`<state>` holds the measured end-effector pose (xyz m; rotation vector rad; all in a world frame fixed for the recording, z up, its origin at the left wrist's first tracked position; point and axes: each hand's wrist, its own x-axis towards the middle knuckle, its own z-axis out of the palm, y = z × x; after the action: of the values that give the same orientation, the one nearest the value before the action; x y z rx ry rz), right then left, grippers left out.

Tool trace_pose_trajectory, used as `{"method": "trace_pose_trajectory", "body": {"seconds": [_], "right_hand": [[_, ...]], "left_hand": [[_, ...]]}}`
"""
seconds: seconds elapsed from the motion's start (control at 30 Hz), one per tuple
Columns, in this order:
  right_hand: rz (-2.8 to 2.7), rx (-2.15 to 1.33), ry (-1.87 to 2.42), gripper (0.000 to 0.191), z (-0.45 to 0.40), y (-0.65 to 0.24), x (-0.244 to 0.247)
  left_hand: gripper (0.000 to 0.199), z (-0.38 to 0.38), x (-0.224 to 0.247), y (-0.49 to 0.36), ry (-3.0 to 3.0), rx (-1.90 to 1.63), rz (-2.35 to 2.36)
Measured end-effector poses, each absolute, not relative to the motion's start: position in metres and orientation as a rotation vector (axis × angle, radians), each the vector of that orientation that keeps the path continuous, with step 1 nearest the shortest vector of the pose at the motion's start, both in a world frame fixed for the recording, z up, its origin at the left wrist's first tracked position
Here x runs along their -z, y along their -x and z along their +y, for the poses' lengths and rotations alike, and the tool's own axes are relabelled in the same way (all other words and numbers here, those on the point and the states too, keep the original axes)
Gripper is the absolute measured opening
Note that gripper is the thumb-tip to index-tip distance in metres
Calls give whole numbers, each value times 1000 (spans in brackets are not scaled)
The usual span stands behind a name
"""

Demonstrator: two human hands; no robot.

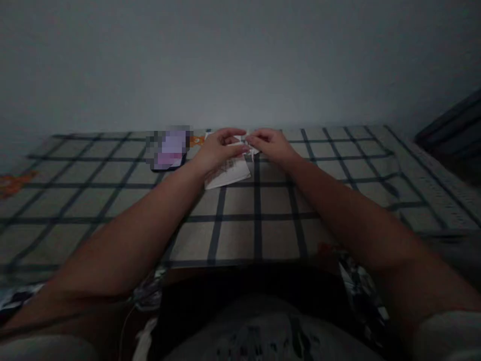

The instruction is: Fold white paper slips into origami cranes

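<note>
My left hand is over the far part of the table, its fingers curved and its thumb stretched toward a small white paper-like piece. The tips of thumb and fingers meet that piece at its left side. From the right, my right hand pinches the same piece between thumb and fingers. Its exact kind is too small and dim to make out. Beneath my left hand lies a white sheet of folded paper with faint dark marks, partly hidden by the hand.
Left of my hands lies a phone with a lit, partly blurred screen. A checked tablecloth with orange figures covers the table, which meets a plain wall. A dark object stands at the right. Cables and bags hang below the near edge.
</note>
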<state>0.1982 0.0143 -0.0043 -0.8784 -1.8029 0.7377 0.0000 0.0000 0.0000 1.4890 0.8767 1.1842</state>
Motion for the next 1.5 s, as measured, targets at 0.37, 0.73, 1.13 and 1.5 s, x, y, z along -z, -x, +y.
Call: {"method": "trace_pose_trajectory", "body": {"seconds": [0.37, 0.73, 1.13, 1.5], "right_hand": [[-1645, -796, 877, 36, 19, -194, 8], [-1826, -508, 864, 25, 3, -196, -5], [-1776, -633, 935, 37, 15, -195, 3], [-1834, -602, 885, 34, 14, -197, 3]], "left_hand": [[24, -14, -13, -11, -1077, -1191, 851], [8, -24, -17, -14, -1035, -1042, 851], [11, -26, -16, -17, -1055, -1138, 964], [12, -25, -15, -14, -1029, -1071, 872]]}}
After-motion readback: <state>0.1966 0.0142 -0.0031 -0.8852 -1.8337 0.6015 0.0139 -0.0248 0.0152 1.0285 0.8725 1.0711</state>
